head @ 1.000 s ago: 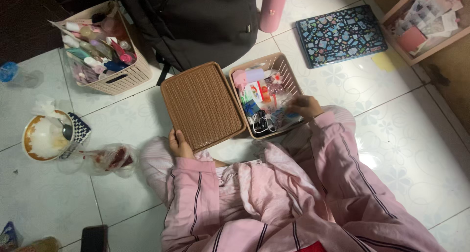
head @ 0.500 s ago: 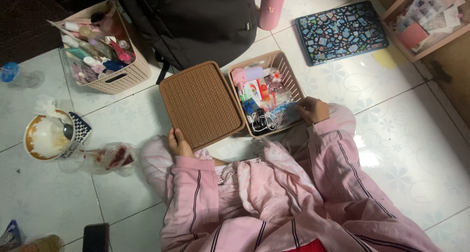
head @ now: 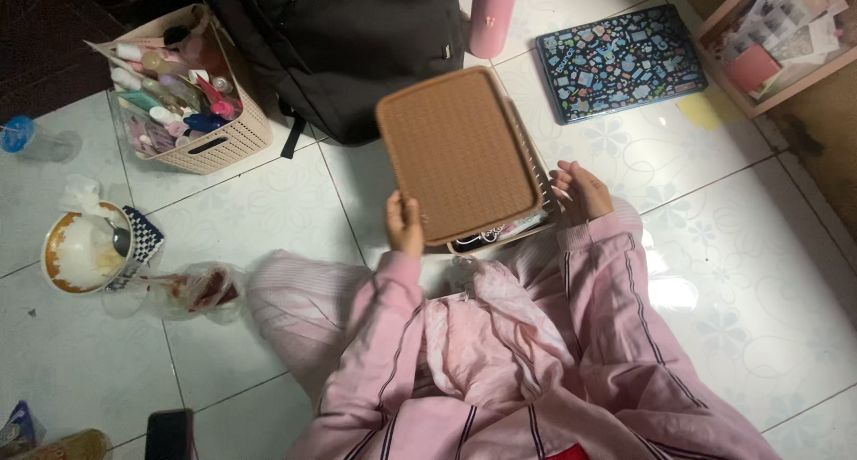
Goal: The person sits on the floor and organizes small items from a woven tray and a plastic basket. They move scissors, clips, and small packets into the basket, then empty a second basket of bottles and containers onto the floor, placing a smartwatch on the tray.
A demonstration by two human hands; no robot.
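The brown lid [head: 458,154] was sitting over the small basket [head: 543,212], covering nearly all of it, so only a strip of the basket's rim and a bit of the stuff inside peeked out along the near and right edges. I couldn't tell if it was resting flat on the rim or hovering just above. It's a rectangular plastic thing with rounded corners and a woven pattern on top, its long axis running away from the person and tilted a little left. The left hand [head: 403,224] had it by the near left corner, fingers curled and pinching the edge, thumb on top, so the lid stretched away and to the right from those fingers. The right hand [head: 582,190] was close by the lid's near right corner but not holding it, fingers loosely spread, and whether they brushed the basket I couldn't say. So the left hand was the one with the grip. Further out: a black backpack [head: 348,40] behind, a bigger basket [head: 192,89] of bottles off left, a bowl [head: 82,250] and a sticker-covered laptop [head: 620,60] on the tiled floor [head: 268,192].
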